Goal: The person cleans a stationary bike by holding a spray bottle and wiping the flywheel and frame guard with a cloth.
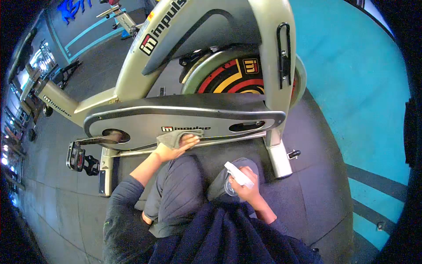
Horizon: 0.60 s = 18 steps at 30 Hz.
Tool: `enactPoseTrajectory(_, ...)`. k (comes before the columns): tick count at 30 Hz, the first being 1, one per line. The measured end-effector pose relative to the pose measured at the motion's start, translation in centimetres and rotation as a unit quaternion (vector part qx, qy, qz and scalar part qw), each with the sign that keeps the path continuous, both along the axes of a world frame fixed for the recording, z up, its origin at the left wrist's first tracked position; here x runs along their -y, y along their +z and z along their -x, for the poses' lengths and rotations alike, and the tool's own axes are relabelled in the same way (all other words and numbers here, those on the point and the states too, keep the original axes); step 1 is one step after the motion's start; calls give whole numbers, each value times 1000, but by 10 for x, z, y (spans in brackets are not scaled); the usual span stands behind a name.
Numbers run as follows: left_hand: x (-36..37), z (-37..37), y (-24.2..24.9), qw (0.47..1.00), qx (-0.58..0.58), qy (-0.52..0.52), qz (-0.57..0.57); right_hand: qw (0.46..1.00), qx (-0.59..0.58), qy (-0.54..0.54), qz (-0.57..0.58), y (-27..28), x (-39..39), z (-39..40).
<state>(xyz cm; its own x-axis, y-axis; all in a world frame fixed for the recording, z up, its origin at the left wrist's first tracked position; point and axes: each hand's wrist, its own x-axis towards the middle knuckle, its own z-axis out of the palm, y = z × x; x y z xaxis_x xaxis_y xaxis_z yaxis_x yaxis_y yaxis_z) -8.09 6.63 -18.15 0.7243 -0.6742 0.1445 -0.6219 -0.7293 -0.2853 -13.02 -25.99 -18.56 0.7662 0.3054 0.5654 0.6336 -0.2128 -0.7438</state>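
L hand [187, 142], 11 o'clock, grasps cloth [169, 139] against bike cover [140, 125], prob. for contact. R hand [249, 188], 1 o'clock, grips spray btl. [239, 175] (held clear).

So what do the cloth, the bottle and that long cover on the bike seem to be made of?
Cloth: soft, dull grey fabric; it creases under the fingers.
Bottle: likely plastic, with a see-through body and opaque white top.
Long cover: silver-grey with a slight sheen; moulded plastic or painted metal, I can't tell which.
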Motion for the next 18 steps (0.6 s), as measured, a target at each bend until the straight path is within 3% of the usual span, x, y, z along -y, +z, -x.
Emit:
enactPoseTrajectory(1, 12, -9, 0, 1000, 0, -2, 2, 1000, -7, 14, 19, 0, 1, 0)
enactPoseTrajectory(3, 35, -27, -4, 986, -53, -79, 134, 1000, -10, 10, 19, 3, 3, 2)
enactPoseTrajectory(7, 83, -47, -10, 985, -4, -119, 126, 1000, 2, 1, -11, 1, 6, 6)
enactPoseTrajectory(10, 124, -53, -7, 978, 176, -110, 29, 1000, 19, -10, -11, -1, 10, 8)
enactPoseTrajectory(18, 206, -85, -11, 961, 250, -116, 18, 1000, -8, -29, -6, -3, 16, 9)
